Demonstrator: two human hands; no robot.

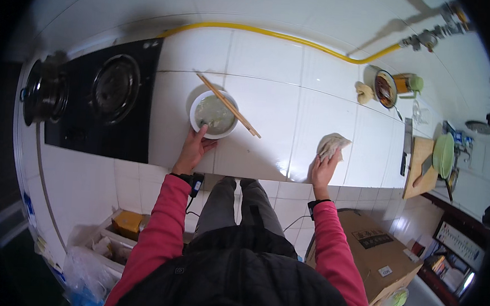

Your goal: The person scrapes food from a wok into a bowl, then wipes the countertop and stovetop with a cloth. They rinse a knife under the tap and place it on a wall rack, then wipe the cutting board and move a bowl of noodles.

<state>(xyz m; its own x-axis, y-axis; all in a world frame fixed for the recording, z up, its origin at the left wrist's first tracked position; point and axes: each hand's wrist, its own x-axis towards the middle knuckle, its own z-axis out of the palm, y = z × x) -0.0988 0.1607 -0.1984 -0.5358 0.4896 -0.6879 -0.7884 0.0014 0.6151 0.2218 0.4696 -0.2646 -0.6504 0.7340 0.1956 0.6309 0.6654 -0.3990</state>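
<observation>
On the white tiled counter (264,112) stands a white bowl (192,115) of pale, cloudy soup (213,114) with bits in it. A pair of wooden chopsticks (227,102) lies across its right rim. My left hand (194,147) grips the near side of the bowl, thumb over the rim and fingers against the outside. To the right, near the counter's front edge, my right hand (325,168) has hold of a crumpled, light-coloured cloth (333,145) resting on the tiles. Part of the cloth is hidden by my fingers.
A black gas hob (140,104) with a dark pot (47,90) lies left. Back right are a food bowl (385,89) with a spoon and a jar (402,83). Beyond are a cutting board (417,163), cleaver (427,164) and green basin (443,154). A cardboard box (361,252) stands below.
</observation>
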